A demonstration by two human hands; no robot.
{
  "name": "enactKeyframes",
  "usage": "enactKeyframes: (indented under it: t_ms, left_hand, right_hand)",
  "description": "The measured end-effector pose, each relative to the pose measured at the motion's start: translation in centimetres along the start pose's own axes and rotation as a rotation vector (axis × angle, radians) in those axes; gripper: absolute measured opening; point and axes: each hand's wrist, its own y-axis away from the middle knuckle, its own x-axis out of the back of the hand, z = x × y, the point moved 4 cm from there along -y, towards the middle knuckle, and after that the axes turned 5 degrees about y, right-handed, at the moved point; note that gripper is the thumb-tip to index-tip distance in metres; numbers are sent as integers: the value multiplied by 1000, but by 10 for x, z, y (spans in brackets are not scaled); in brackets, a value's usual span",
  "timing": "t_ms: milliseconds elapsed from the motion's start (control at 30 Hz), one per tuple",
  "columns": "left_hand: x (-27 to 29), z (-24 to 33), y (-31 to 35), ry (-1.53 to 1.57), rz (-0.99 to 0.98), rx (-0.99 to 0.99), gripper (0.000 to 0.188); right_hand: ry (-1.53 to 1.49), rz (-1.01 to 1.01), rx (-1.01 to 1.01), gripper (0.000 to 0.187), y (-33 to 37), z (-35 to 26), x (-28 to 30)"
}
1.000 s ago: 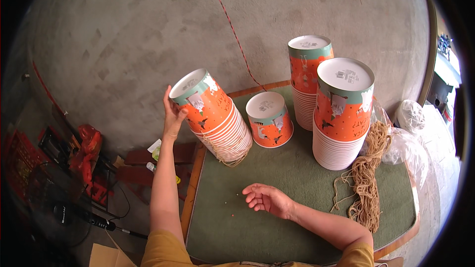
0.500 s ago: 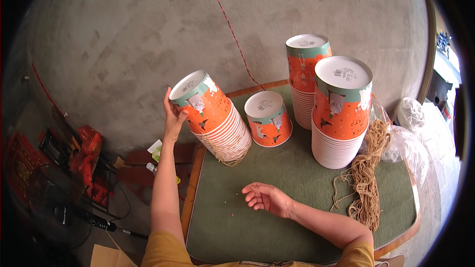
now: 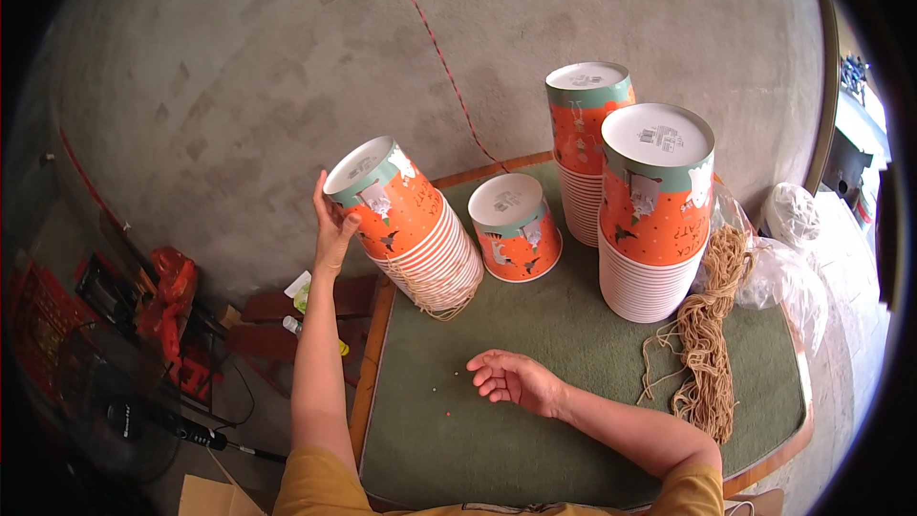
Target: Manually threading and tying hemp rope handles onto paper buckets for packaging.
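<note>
My left hand (image 3: 334,227) grips the upper side of a stack of nested, upside-down paper buckets (image 3: 406,215), orange and green with white rims. This stack leans to the left, and thin beige strings (image 3: 432,298) hang around its lower rims. My right hand (image 3: 514,382) lies palm up over the green mat, fingers loosely curled and holding nothing. Beyond it stands a single upturned paper bucket (image 3: 521,253), close beside the leaning stack. On the right are a near stack of buckets (image 3: 657,210) and a far stack (image 3: 581,139), both upright and upside down.
A bundle of beige string (image 3: 709,354) lies along the right of the green-topped table (image 3: 458,459), near clear plastic bags (image 3: 783,277). Behind is a grey wall (image 3: 287,67) with a red cord (image 3: 435,43). Left of the table sit a red bag (image 3: 174,282) and a cardboard box (image 3: 215,497).
The view has shifted very slightly. Both hands and the buckets keep their places, the left hand still on the leaning stack.
</note>
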Motion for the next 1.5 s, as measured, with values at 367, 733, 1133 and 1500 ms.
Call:
enactKeyframes:
  t_ms: [367,733,1133,1500]
  left_hand:
    - [1,1,0,-23,-13,45,120]
    - [0,-1,0,-29,0,22,119]
    - [-2,0,1,-52,24,-7,122]
    - [-31,41,64,-126,614,-297,38]
  right_hand:
    - [2,18,-4,28,1,-1,1]
    - [17,41,-19,28,0,0,3]
    - [49,80,-29,27,-4,3,13]
    - [415,-63,-66,21,-8,18,5]
